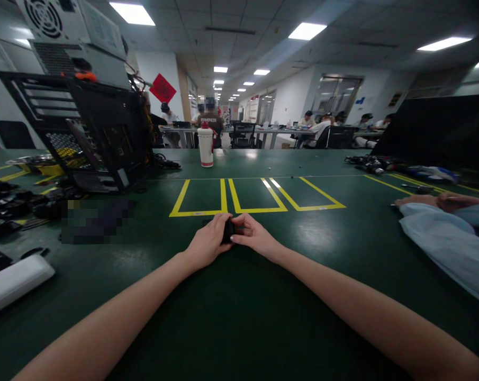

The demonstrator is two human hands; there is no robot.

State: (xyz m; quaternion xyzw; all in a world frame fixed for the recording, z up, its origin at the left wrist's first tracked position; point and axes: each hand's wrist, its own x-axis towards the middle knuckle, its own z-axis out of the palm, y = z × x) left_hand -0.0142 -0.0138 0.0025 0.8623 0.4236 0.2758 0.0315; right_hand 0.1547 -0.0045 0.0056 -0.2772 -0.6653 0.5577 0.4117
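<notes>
Between my two hands, low over the green table, is a small black object [228,231]; its kind does not show, as my fingers cover much of it. My left hand [210,236] wraps round its left side, fingers over the top and thumb below. From the right, the fingers and thumb of my right hand [255,234] pinch its edge. Just beyond my hands, yellow tape [199,213] marks out several shapes on the table.
An open computer case [104,132] with a power supply [80,37] on top stands left. Behind the tape is a white cup [206,145]. A white box-like object [17,283] lies near left. Another person's sleeved arm [441,238] rests at right, by cables [372,163].
</notes>
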